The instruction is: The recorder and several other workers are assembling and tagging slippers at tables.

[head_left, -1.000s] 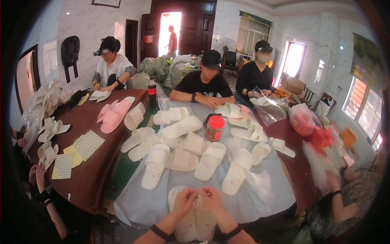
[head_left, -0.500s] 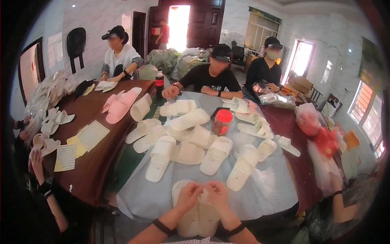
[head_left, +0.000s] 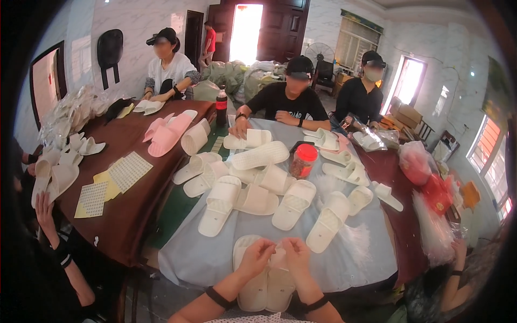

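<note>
A pair of off-white slippers lies at the near edge of the table, soles side by side, below my hands. My left hand is closed in a pinch above the left slipper. Close beside it, my right hand is pinched too, over the right slipper. Whatever sits between my fingertips is too small to make out. Just beyond my hands, several loose off-white slippers are spread over the grey-blue cloth, some overlapping.
A red-lidded jar stands among the slippers, near white plastic ties. On the brown table at left lie sticker sheets and pink slippers. A dark bottle stands farther back. Co-workers sit around the tables; clear bags hang at right.
My hands have drawn slightly apart, still pinched. The view has shifted a little. Across the table, a co-worker's hand now reaches a slipper. At far left, another co-worker's slippers are raised.
</note>
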`<state>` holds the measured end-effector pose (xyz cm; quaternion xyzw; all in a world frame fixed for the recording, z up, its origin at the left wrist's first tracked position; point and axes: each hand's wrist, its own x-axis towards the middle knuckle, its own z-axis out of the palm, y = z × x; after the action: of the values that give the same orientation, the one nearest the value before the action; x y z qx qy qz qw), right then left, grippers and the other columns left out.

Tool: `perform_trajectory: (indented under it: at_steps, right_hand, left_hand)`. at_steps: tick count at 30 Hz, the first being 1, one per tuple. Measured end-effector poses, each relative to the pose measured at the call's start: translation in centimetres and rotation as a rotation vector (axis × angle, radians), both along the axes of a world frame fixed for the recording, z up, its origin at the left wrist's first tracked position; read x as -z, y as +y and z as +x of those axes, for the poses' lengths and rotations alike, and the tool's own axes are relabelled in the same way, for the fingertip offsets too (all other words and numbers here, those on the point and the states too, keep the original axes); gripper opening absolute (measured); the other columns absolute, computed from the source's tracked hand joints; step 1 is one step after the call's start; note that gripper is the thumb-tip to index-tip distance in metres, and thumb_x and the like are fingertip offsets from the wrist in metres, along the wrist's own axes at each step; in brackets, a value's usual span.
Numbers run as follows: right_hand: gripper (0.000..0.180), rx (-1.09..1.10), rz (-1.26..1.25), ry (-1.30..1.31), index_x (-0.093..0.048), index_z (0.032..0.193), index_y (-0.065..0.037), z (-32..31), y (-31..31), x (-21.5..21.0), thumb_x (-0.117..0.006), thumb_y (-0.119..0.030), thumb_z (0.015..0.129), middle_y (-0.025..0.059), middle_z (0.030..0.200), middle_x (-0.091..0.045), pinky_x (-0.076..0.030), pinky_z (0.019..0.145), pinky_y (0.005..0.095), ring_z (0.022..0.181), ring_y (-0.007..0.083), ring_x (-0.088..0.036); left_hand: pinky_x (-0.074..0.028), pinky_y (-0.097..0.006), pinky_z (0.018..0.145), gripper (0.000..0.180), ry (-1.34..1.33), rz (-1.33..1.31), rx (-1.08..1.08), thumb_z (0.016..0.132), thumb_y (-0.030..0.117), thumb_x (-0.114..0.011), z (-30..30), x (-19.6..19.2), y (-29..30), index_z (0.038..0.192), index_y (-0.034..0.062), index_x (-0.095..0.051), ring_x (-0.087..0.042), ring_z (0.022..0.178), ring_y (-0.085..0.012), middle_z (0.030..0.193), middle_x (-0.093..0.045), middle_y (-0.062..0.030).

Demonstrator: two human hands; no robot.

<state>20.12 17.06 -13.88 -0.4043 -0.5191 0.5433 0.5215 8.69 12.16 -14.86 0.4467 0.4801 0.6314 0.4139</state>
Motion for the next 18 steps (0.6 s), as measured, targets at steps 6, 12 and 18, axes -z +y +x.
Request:
perform_trajectory:
  at_steps: [6, 12, 18]
  right_hand:
    - [0.011, -0.095, -0.047, -0.143, -0.062, 0.080, -0.001, -0.1, -0.4, -0.9, -0.062, -0.012, 0.078, 0.0025, 0.071, -0.062, -0.040, 0.050, 0.0181, 0.058, 0.0051, -0.053]
    - [0.011, -0.096, 0.048, -0.210, -0.061, 0.082, -0.003, -0.1, -0.4, -0.3, -0.061, -0.013, 0.079, -0.0006, 0.070, -0.060, -0.039, 0.049, 0.0182, 0.056, 0.0038, -0.048]
    - [0.011, -0.007, 0.072, -0.030, -0.061, 0.082, -0.003, 0.0, -0.2, 0.1, -0.061, -0.013, 0.079, -0.0016, 0.068, -0.059, -0.038, 0.049, 0.0184, 0.054, 0.0034, -0.045]
  left_hand:
    - [-0.044, -0.023, 0.065, 0.013, 0.048, -0.060, -0.037, 0.083, 0.010, -0.054, -0.4, 0.4, 0.1, 0.088, -0.0019, -0.057, -0.057, 0.073, -0.0110, 0.078, -0.062, -0.0080]
    - [-0.045, -0.022, 0.066, 0.012, 0.085, -0.063, -0.039, 0.083, 0.009, -0.055, -0.4, 0.2, 0.2, 0.089, -0.0016, -0.056, -0.058, 0.074, -0.0104, 0.078, -0.062, -0.0061]
    - [-0.045, -0.022, 0.066, 0.012, 0.060, -0.087, -0.027, 0.083, 0.009, -0.055, -0.4, -0.2, -0.1, 0.088, -0.0017, -0.056, -0.058, 0.074, -0.0106, 0.079, -0.062, -0.0066]
